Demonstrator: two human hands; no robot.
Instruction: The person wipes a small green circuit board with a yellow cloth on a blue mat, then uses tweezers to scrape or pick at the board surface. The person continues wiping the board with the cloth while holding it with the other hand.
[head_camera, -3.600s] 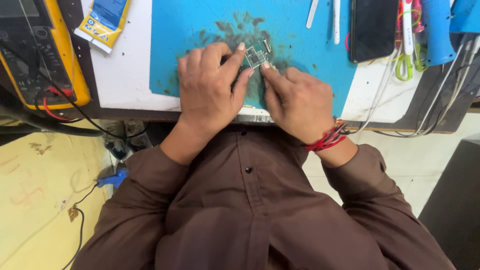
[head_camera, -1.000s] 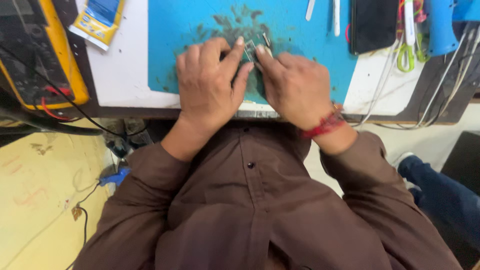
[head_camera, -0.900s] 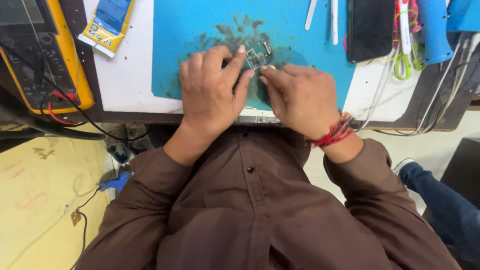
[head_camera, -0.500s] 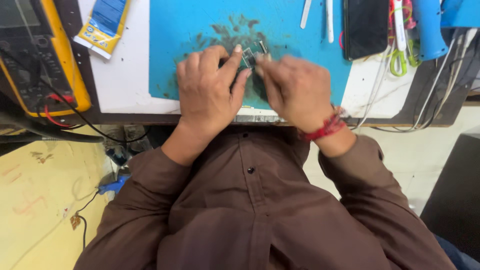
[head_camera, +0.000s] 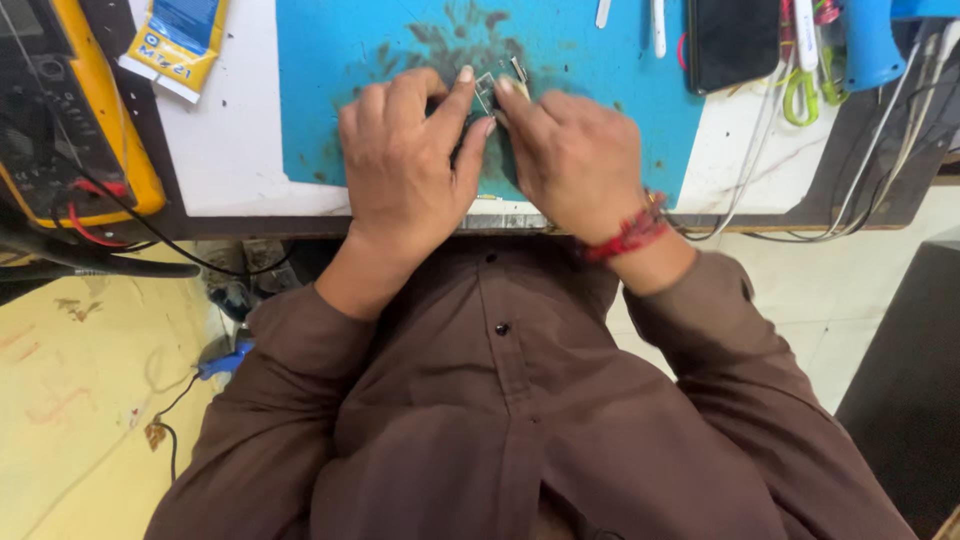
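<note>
**Bench entry: small metal part held between two hands on the blue mat**

- Yellow multimeter (head_camera: 75, 120): far left edge of the bench, red and black leads trailing off its near side.
- Yellow-and-blue packet (head_camera: 180, 40): far left part of the white surface, beside the mat's left edge.
- Blue work mat (head_camera: 330, 70): middle of the bench, darkly stained at its centre.
- Left hand (head_camera: 405, 165): near edge of the mat, fingers curled, forefinger and thumb closed on the small metal part (head_camera: 487, 88).
- Small metal part: centre of the mat, on the stain, pinched from both sides.
- Right hand (head_camera: 575, 160): touching the left, fingertips closed on the same part; red thread band at the wrist.
- Black phone (head_camera: 733, 40): far edge, right of the mat.
- Green-handled scissors (head_camera: 797, 95): just right of the phone, among white cables.

Step judged: fine manipulation of the part, both hands steadying it. The next move likely calls for a firm pinch and small, careful finger pressure.
</note>
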